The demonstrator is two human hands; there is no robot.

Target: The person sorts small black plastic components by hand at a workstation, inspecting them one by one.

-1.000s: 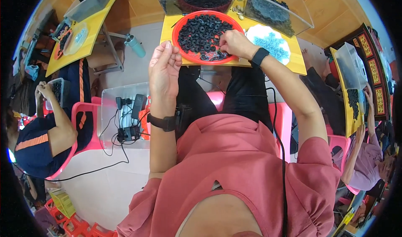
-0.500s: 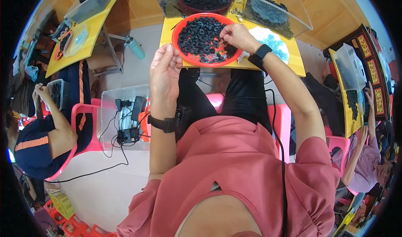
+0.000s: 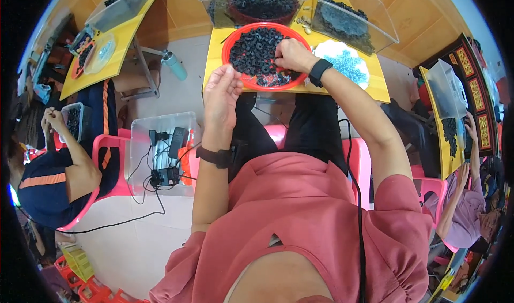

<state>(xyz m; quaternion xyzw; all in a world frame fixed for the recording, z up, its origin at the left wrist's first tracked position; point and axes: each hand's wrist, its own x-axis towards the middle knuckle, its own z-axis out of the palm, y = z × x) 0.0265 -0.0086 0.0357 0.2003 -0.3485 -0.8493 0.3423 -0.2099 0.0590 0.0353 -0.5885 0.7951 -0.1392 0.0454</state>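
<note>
A red round basin (image 3: 270,87) at the table's near edge holds a heap of small black ring-shaped pieces (image 3: 254,50). My right hand (image 3: 294,55) reaches over the basin's right side, its fingers bent together down at the pieces; whatever they grip is hidden. By the basin's lower left rim, my left hand (image 3: 222,91) is raised with thumb and fingertips pinched. Anything between those tips is too small to make out. Right of the basin lies a white scalloped plate (image 3: 322,48) bearing light-blue small pieces (image 3: 349,63).
Two clear boxes of black pieces, a middle box (image 3: 206,8) and a right box (image 3: 386,41), stand behind the basin on the yellow table (image 3: 377,86). A bin of cables (image 3: 136,163) sits left of me. A person (image 3: 59,180) works at left, another (image 3: 463,212) at right.
My right hand has shifted slightly left and down, deeper over the basin. The left hand has dropped a little and moved right, still pinched. The whole view has tilted slightly.
</note>
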